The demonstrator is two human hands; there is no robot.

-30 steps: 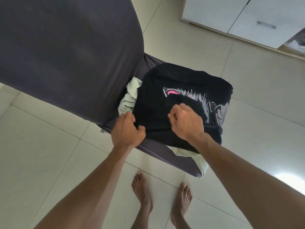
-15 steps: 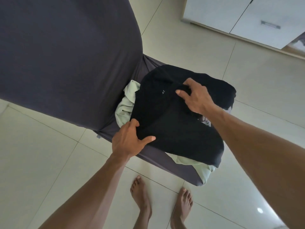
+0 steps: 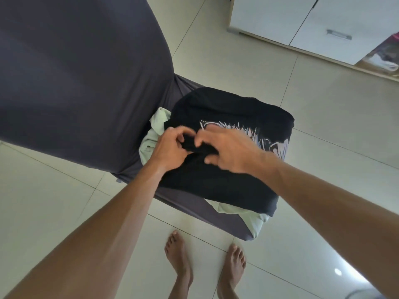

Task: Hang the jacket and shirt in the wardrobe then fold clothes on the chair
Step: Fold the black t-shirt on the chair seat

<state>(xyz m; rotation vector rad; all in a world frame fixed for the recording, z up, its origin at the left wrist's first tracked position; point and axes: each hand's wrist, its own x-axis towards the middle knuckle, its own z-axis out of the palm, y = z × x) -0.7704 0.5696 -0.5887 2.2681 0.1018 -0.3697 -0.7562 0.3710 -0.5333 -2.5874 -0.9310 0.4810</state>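
A black T-shirt [image 3: 226,182] with a white print lies spread over the seat of a chair [image 3: 86,78] covered in dark grey cloth. Under it a pale green garment [image 3: 153,134] shows at the left and at the front right corner. My left hand [image 3: 170,147] and my right hand [image 3: 228,147] meet over the middle of the shirt, and both pinch a bunched fold of its black fabric. The fingertips of the right hand are blurred.
The chair's tall back fills the upper left. White wardrobe doors [image 3: 302,20] with a metal handle stand at the top right, with an open part showing clothes at the far right edge. Glossy pale floor tiles [image 3: 323,117] surround the chair; my bare feet stand below the seat.
My right hand came back from the shirt's far edge to its middle. My left hand left the near left edge and joined it. The white print, covered half a second ago, shows again.
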